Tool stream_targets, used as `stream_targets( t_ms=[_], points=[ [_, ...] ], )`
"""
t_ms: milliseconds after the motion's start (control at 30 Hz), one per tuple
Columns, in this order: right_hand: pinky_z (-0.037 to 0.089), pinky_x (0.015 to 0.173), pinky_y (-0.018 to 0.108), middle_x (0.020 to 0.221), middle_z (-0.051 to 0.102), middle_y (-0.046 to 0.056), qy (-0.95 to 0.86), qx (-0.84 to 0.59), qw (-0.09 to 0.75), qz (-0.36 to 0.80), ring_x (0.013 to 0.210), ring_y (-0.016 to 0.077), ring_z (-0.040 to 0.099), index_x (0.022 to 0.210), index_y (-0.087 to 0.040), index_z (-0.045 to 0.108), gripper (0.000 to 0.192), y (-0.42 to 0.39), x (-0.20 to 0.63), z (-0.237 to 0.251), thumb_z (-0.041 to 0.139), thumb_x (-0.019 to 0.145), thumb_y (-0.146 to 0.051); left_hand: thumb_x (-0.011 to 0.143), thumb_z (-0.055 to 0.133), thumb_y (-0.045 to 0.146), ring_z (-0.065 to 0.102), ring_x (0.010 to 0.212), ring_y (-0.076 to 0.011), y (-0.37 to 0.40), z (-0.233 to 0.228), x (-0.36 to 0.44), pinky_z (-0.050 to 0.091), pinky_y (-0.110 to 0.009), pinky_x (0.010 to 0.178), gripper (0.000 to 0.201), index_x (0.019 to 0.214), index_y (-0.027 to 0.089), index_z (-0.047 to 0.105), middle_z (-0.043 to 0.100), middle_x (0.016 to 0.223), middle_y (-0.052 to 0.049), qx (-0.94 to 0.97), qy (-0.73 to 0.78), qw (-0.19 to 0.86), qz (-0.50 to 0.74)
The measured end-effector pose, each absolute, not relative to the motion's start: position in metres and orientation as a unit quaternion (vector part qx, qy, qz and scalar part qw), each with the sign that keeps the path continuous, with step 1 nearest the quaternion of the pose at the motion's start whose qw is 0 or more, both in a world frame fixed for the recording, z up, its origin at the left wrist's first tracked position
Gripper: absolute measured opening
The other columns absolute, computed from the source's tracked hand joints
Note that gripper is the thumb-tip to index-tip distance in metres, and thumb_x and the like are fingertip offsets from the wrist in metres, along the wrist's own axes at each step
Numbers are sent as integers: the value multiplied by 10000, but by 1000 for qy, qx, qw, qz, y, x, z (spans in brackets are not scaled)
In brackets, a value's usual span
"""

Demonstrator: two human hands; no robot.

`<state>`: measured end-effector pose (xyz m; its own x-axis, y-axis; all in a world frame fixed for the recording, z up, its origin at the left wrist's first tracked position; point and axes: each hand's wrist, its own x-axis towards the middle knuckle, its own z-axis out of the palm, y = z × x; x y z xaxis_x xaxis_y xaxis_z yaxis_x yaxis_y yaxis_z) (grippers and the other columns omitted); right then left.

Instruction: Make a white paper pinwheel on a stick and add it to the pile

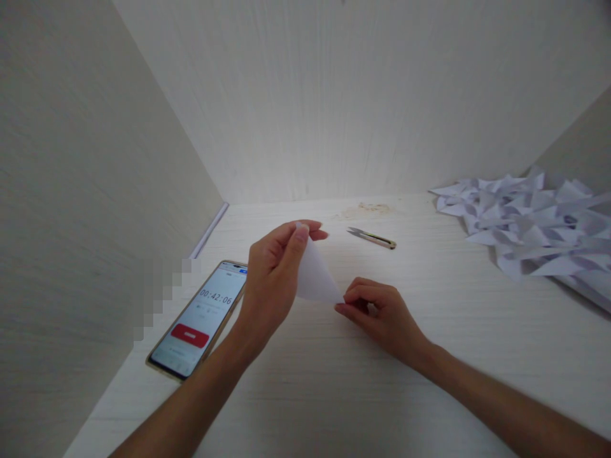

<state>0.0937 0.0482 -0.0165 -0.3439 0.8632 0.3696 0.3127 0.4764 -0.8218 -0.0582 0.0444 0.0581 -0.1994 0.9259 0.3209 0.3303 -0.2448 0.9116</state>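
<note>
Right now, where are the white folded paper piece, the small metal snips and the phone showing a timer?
white folded paper piece (315, 278), head view, its flat middle.
small metal snips (373, 238), head view, mid-body.
phone showing a timer (200, 318), head view, screen centre.

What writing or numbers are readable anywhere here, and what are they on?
"00:42:06" on the screen of the phone lying on the table, left of the left hand.
The red button under it carries a mark too small to read; the other small lines on the screen are blurred.
The folded paper held by both hands, the paper pile and the snips show no readable text.
</note>
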Motion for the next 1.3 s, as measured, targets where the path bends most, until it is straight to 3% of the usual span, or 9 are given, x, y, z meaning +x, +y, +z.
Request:
stream_targets(
  t_ms=[200,500,800,1033,1300],
  points=[
    [354,410,196,531,525,-7,-760,-408,418,285,444,77,441,551,-158,569,190,48,94,-19,609,726,-216,798,459,397,579,658,-138,47,53,-60,405,-225,515,308,862,167,653,693,867,-47,566,549,282,547],
    [355,457,210,548,551,12,-821,-390,417,-3,444,82,443,556,-153,566,192,43,92,-27,540,746,-138,803,452,421,594,818,-190,54,42,-62,432,-276,662,351,814,144,668,690,923,-75,537,554,281,570],
    [369,423,179,571,500,-8,-792,-344,462,201,458,63,447,596,-153,541,154,47,95,-26,565,746,-128,852,407,417,580,973,-194,51,41,-62,446,-286,755,351,975,188,642,670,1025,-71,578,418,316,626],
    [354,419,179,567,489,-8,-789,-306,483,227,460,60,424,602,-149,534,151,47,97,-21,590,741,-127,849,393,451,604,806,-168,51,41,-69,448,-261,605,380,970,203,654,656,1070,-68,616,371,342,605],
    [349,412,175,560,483,-11,-797,-314,483,181,453,58,422,592,-157,513,170,47,98,-22,572,745,-110,827,379,520,614,805,-179,49,46,-73,456,-282,636,448,984,205,657,666,1046,-79,656,365,315,581]
  ],
)
